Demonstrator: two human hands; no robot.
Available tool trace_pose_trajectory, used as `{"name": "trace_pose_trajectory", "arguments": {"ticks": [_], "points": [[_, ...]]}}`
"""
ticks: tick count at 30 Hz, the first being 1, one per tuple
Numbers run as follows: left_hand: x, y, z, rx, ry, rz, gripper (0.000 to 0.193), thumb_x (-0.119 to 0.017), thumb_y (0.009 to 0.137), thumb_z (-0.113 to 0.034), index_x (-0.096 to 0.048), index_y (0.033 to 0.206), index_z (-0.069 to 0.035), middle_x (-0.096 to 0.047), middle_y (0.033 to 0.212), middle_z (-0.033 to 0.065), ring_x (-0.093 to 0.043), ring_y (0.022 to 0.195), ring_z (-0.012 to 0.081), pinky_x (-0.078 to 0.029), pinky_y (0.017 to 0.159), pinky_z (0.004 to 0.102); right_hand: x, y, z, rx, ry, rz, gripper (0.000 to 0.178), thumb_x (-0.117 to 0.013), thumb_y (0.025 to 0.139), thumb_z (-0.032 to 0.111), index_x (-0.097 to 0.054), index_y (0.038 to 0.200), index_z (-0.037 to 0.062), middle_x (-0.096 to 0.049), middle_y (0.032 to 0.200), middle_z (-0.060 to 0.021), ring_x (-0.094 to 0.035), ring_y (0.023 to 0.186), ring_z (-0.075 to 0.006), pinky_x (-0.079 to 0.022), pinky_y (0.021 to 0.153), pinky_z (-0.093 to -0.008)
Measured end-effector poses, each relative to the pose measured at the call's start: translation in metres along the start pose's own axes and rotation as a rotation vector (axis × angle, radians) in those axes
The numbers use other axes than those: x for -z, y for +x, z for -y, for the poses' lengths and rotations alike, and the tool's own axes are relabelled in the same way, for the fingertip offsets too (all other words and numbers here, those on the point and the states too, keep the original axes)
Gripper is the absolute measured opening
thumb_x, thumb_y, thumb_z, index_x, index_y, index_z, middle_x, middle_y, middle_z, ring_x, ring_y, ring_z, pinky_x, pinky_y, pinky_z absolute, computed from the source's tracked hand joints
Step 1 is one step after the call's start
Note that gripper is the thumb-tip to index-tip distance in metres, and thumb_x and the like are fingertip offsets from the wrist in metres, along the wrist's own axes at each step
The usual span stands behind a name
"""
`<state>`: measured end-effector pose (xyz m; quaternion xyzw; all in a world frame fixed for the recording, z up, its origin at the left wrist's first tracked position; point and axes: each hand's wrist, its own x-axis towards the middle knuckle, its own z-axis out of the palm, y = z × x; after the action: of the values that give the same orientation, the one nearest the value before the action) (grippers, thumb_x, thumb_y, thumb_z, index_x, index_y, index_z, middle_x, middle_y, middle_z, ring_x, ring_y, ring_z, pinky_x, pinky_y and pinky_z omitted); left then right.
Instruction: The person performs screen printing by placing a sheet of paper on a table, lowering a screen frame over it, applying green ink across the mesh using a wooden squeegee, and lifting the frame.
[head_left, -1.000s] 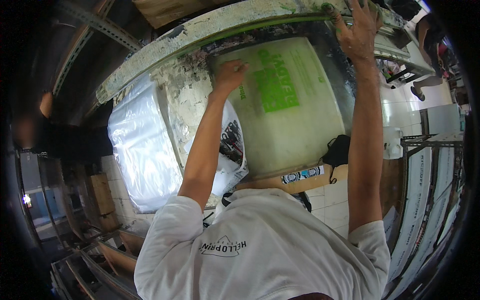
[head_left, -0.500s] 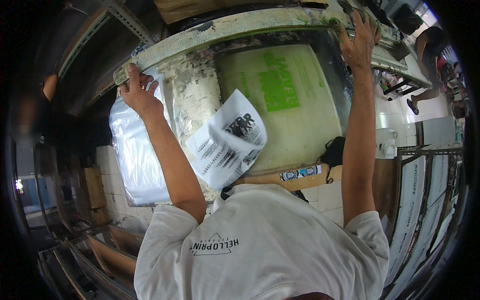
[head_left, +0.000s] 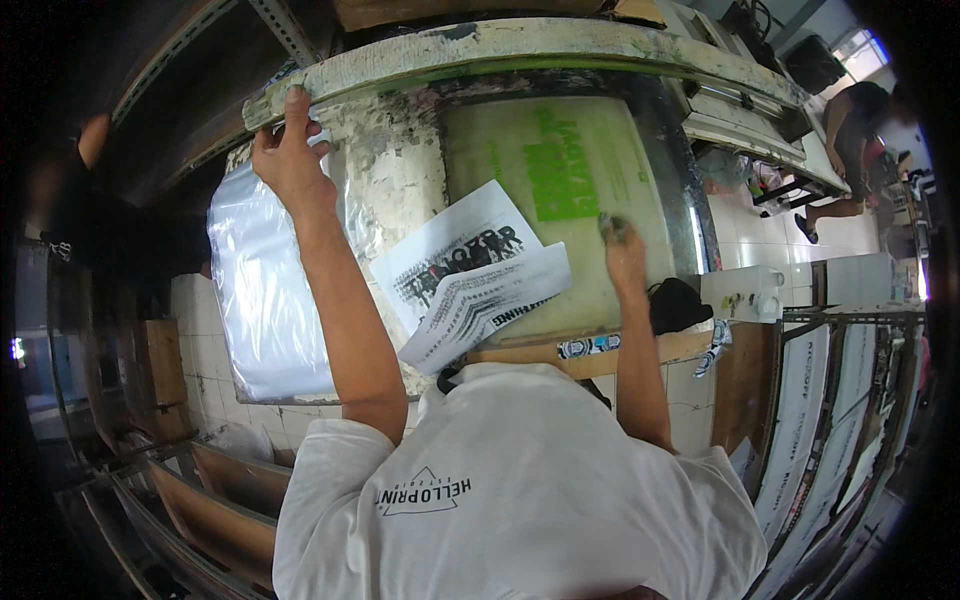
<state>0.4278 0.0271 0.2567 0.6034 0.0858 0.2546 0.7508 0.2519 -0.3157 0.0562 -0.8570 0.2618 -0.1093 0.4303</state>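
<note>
The left hand (head_left: 298, 172), upper left of the frame, has its thumb against the end of the bar (head_left: 430, 64) and its fingers bent near the bar's lower edge; how firmly they close cannot be told. The right hand (head_left: 626, 258), right of centre and blurred, is over the screen (head_left: 590, 295), dark fingertips drawn in; whether they pinch anything, or touch the surface, cannot be told.

The step in hand appears to be steadying the bar on one side while the other hand attends to the screen. The next move seems to call for a sure hold at the bar and care around the loose paper.

The screen, centre right, lies below the bar and well to the right of the left hand; its green print (head_left: 567, 190) is just above and left of the right hand. The paper (head_left: 500, 216), creased, lies between the forearms, over the screen's lower left.

Farther out, the clear plastic (head_left: 265, 300) lies below the left hand, and a black cloth (head_left: 682, 305) sits beside the right forearm. Another person (head_left: 852, 130) appears at upper right.
</note>
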Motion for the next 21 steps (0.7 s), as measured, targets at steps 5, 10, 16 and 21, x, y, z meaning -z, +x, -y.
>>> {"name": "trace_pose_trajectory", "arguments": {"ticks": [5, 10, 16, 21], "points": [[0.005, 0.000, 0.001, -0.024, 0.022, -0.021, 0.036, -0.079, 0.077, -0.032, -0.062, 0.091, -0.004, -0.059, 0.077, 0.0016, -0.055, 0.068, 0.0105, -0.041, 0.051, 0.0236, -0.011, -0.059, 0.027, -0.434, 0.176, 0.465, 0.038, -0.060, 0.089, 0.022, -0.056, 0.119, -0.0011, -0.063, 0.088, -0.0112, -0.060, 0.071, -0.0161, -0.047, 0.061, -0.0299], [0.003, -0.001, 0.002, -0.031, 0.007, -0.017, 0.036, -0.079, 0.078, -0.033, -0.062, 0.091, -0.005, -0.058, 0.077, 0.0023, -0.056, 0.068, 0.0119, -0.041, 0.053, 0.0249, -0.019, -0.060, 0.002, -0.318, 0.126, 0.634, 0.045, -0.063, 0.071, 0.008, -0.058, 0.114, -0.0049, -0.066, 0.092, -0.0188, -0.063, 0.081, -0.0255, -0.050, 0.071, -0.0335], [0.009, 0.000, 0.003, -0.029, 0.012, -0.020, 0.037, -0.079, 0.078, -0.032, -0.061, 0.093, -0.004, -0.059, 0.078, 0.0028, -0.056, 0.070, 0.0126, -0.041, 0.053, 0.0253, -0.034, -0.069, 0.013, -0.075, -0.138, 0.463, 0.052, -0.062, 0.083, 0.024, -0.053, 0.126, -0.0028, -0.060, 0.117, -0.0181, -0.057, 0.103, -0.0258, -0.044, 0.090, -0.0317], [0.009, -0.003, 0.004, -0.031, 0.008, -0.015, 0.037, -0.079, 0.078, -0.032, -0.059, 0.093, -0.004, -0.059, 0.078, 0.0032, -0.057, 0.070, 0.0125, -0.042, 0.053, 0.0256, -0.043, -0.069, -0.005, -0.479, 0.748, 0.679, 0.060, -0.060, 0.088, 0.030, -0.043, 0.135, -0.0030, -0.052, 0.131, -0.0179, -0.047, 0.120, -0.0264, -0.039, 0.099, -0.0360]]}}
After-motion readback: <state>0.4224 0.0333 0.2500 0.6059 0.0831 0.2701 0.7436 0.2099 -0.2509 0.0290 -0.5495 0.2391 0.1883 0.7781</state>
